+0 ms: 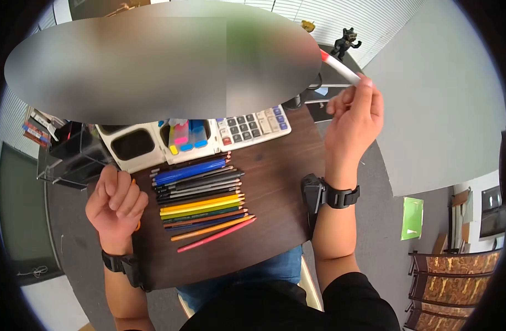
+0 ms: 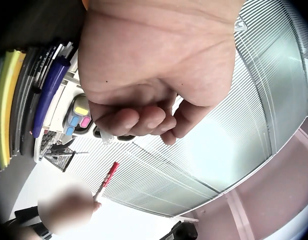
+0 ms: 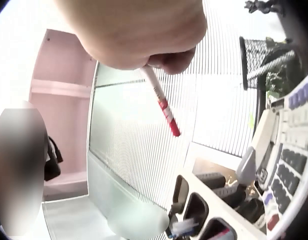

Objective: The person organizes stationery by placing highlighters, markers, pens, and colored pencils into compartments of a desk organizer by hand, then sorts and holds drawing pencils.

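My right hand [image 1: 359, 116] is raised off the right side of the desk, pinching a marker [image 1: 341, 70] with a white barrel and a red end. In the right wrist view the marker [image 3: 162, 102] slants down from the fingertips, red end lowest. My left hand [image 1: 117, 198] is over the desk's left edge, fingers loosely curled. From the left wrist view, no object shows in its fingers [image 2: 151, 117]. An orange thing [image 1: 137, 225] peeks out beside it, mostly hidden. Between the hands lies a row of colored pencils [image 1: 203, 208], with a thick blue bundle or pen [image 1: 192, 172] near its far end.
Behind the pencils stands a white desk organizer [image 1: 156, 151] holding highlighters [image 1: 189, 138], with a calculator [image 1: 255, 128] to its right. A black mesh rack [image 1: 70, 151] is at the far left. A dark figurine [image 1: 346, 41] stands beyond the right hand. Blurred patches cover part of the views.
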A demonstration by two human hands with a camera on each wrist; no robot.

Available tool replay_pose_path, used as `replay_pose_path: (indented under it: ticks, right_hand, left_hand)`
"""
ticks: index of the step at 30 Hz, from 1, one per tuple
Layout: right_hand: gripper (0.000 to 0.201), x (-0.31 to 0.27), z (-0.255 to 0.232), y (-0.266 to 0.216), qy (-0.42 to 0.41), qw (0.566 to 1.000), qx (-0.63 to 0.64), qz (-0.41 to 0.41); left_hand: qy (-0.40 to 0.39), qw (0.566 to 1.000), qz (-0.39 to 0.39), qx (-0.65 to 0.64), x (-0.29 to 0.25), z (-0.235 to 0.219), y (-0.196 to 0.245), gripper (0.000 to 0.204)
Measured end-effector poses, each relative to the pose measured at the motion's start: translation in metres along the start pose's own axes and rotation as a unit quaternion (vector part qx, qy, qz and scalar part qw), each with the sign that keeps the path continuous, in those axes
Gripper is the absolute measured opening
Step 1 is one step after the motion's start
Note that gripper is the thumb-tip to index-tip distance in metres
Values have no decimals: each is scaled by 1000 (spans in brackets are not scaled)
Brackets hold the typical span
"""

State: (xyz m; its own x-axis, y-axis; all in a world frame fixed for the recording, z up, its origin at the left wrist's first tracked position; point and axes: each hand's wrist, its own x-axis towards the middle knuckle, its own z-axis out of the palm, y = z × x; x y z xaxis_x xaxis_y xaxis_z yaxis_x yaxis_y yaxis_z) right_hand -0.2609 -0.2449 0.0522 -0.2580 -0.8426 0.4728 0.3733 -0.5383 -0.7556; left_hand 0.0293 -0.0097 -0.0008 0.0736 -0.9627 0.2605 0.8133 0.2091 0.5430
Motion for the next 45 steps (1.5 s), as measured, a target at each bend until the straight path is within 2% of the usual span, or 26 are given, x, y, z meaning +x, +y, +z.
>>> replay_pose_path:
  ticks: [1, 3, 9, 12, 13, 15, 20, 22, 23, 25, 26, 27, 29, 30, 32, 33, 36, 39, 40, 43, 45]
  right_hand:
    - [20, 4, -5, 3, 1, 1000, 3, -6]
    - [20, 11, -10, 5, 55, 998, -15, -24]
    - [23, 19, -20, 16, 37, 996, -79, -7]
    - [34, 20, -20, 27, -72, 988, -123, 64]
    - [34, 20, -21, 32, -69, 988, -123, 63]
    - [39, 21, -23, 38, -137, 980, -116, 84]
    - [38, 21, -24, 46, -132, 970, -192, 74]
    - [26, 11, -15, 40, -138, 962, -214, 102]
    - [26, 4, -11, 38, -147, 960, -210, 111]
    - [15, -13, -3, 35, -256, 920, -291, 62]
    - [11, -24, 1, 34, -314, 900, -301, -18]
    - [12, -31, 7, 24, -391, 864, -316, -24]
    - [12, -48, 14, 22, -503, 819, -267, -71]
    - [12, -55, 16, 21, -506, 819, -261, -67]
    - [17, -64, 16, 19, -595, 748, -293, 20]
    - [17, -67, 15, 20, -596, 747, -293, 21]
    - [17, -75, 18, 23, -608, 700, -374, -17]
    - [16, -81, 17, 30, -612, 690, -383, -45]
    - [15, -83, 15, 33, -612, 694, -372, -72]
    - [17, -82, 11, 40, -618, 691, -365, -81]
    - [15, -79, 14, 33, -605, 717, -339, -62]
  left_hand:
    - [-6, 1000, 1, 2, -1, -1, -4, 18]
    - [-6, 1000, -5, 4, -2, -1, -5, 18]
    - [-2, 1000, -3, 9, -1, -3, -5, 16]
    - [0, 1000, 1, 9, -1, -2, -6, 15]
    - [2, 1000, 2, 8, -1, -2, -6, 15]
    - [5, 1000, -1, 7, -1, -1, -7, 15]
    - [12, 1000, 1, 3, -1, 3, -8, 16]
    - [12, 1000, -3, 3, 0, 4, -8, 17]
    - [24, 1000, 2, 6, 0, 5, -9, 17]
    - [-20, 1000, -8, 5, 1, 3, -8, 16]
    - [-16, 1000, -8, 4, 1, 2, -9, 16]
    - [-14, 1000, -9, 3, 1, 1, -9, 16]
    - [-6, 1000, -19, 16, 0, -3, -8, 17]
    - [-31, 999, -18, 12, 2, -7, -8, 17]
    - [-33, 999, -21, 15, 2, -6, -6, 17]
    - [-39, 999, -23, 18, 2, -5, -5, 17]
    - [-38, 999, -21, 11, 2, -4, -5, 17]
    - [-30, 999, -28, 17, 1, -4, -7, 17]
    - [-41, 999, -33, 13, 2, -2, -8, 17]
    - [-6, 1000, -22, 11, 1, 3, -9, 19]
    - [-8, 1000, -17, 9, 0, 1, -9, 18]
